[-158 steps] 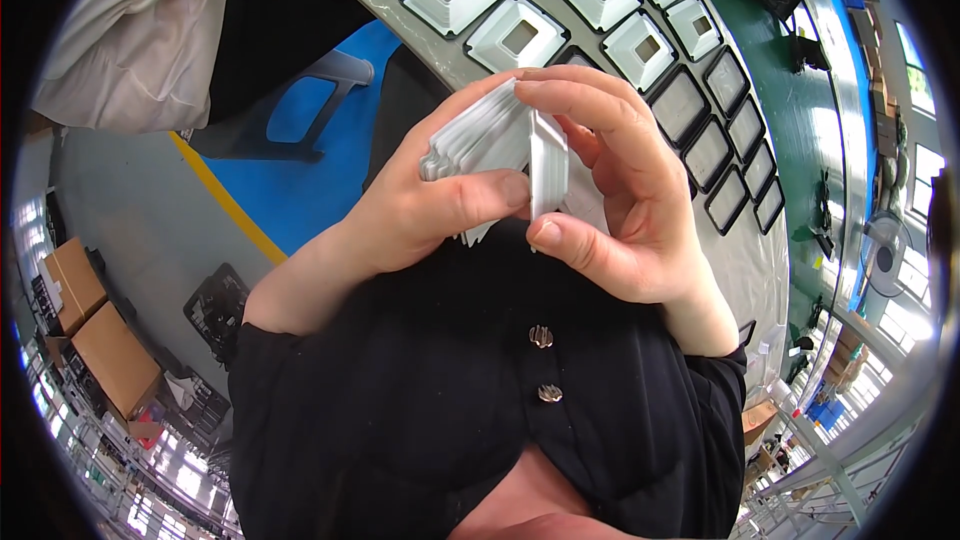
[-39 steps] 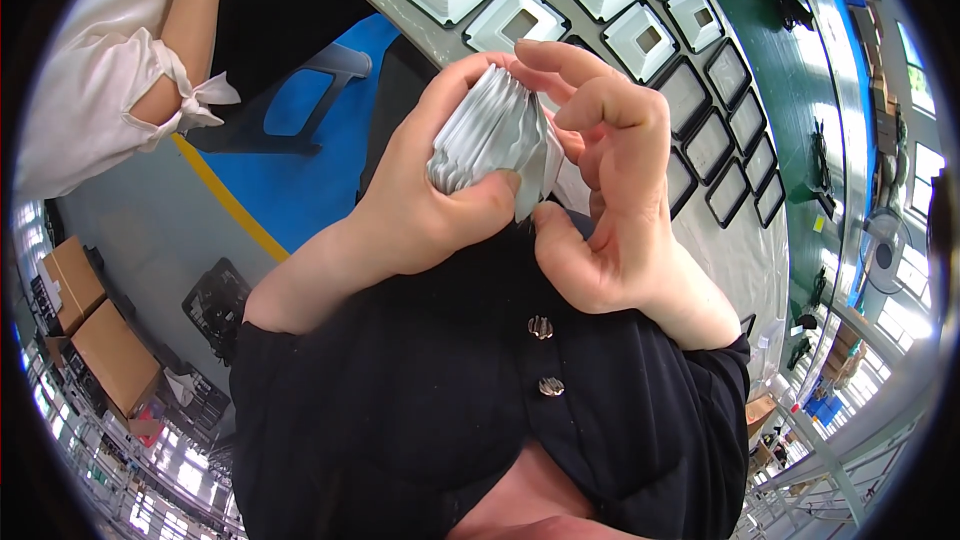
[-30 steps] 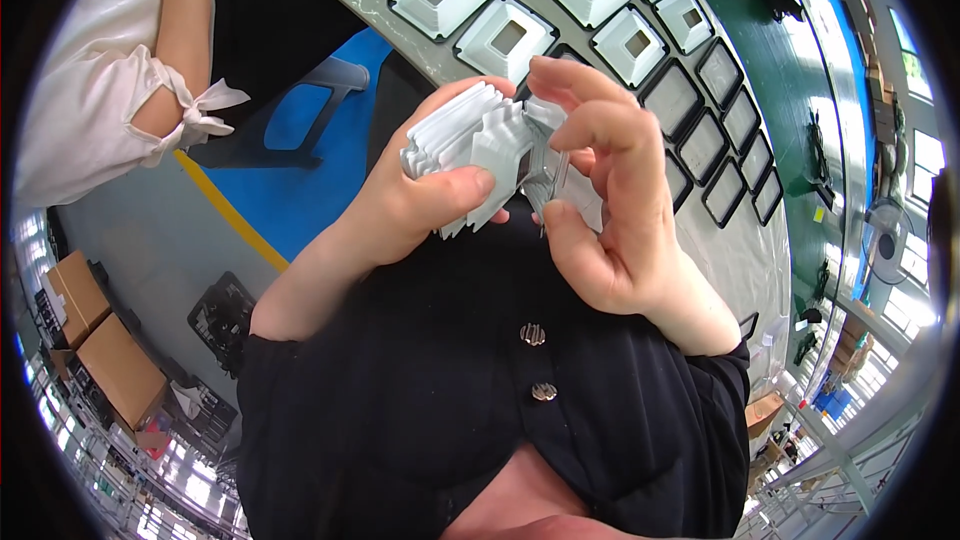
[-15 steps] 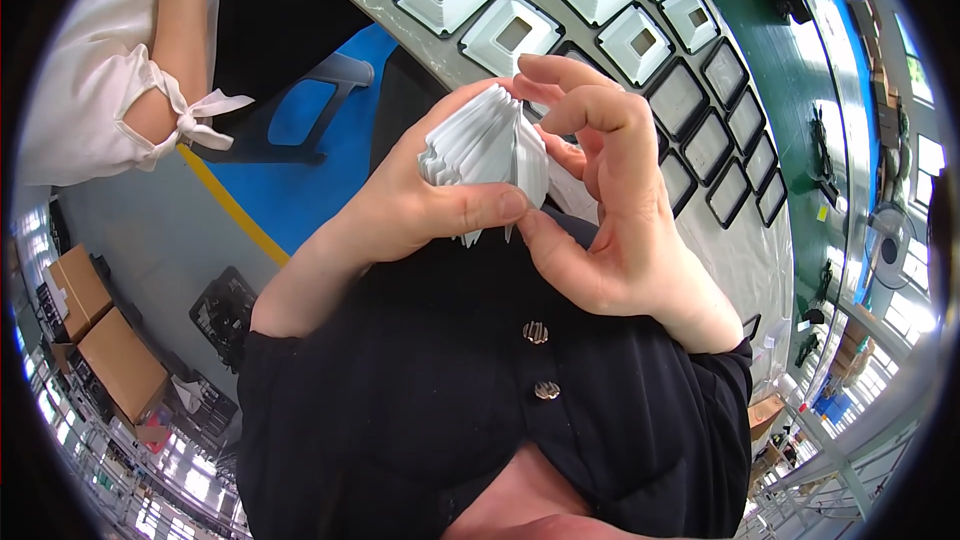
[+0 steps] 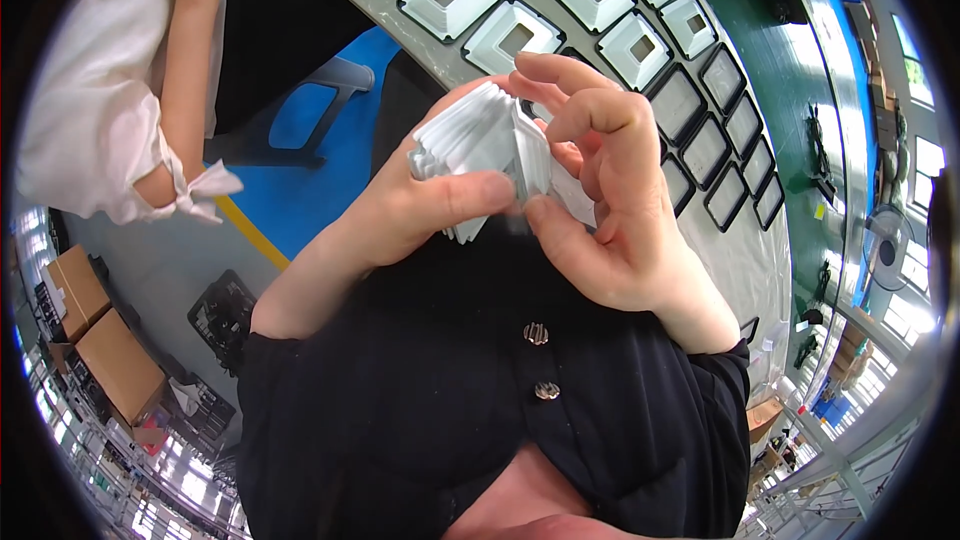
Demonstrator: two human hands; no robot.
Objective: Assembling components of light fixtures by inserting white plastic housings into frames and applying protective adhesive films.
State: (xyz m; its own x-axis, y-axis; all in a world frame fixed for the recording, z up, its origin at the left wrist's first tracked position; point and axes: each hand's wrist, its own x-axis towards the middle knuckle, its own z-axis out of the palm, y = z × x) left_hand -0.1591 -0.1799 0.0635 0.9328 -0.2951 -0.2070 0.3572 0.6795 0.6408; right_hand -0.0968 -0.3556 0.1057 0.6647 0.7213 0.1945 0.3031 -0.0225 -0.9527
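My left hand (image 5: 395, 210) is wrapped around a stack of thin white folded pieces (image 5: 465, 140), held in front of my chest. The left thumb presses across the near side, while the fingers are mostly hidden behind. At the stack's right edge my right hand (image 5: 625, 200) has its thumb low and its curled fingers above, closed on an outer white piece (image 5: 533, 155). Its index finger arches over the top. The stack is fanned at its left side. Whether the pieces are paper or plastic, I cannot tell.
Beyond my hands a grey table (image 5: 390, 10) carries several white square funnel-shaped pieces (image 5: 485, 43) in black frames. Further right lie black frames (image 5: 706, 148) without white pieces. A person in a white sleeve (image 5: 95, 155) is at the left, beside a blue chair (image 5: 345, 70). Cardboard boxes (image 5: 120, 365) stand lower left.
The outer white pieces have shifted at the stack's right edge, and my left thumb has slid slightly left. At the left, the other person's arm has moved, bringing a hand into view.
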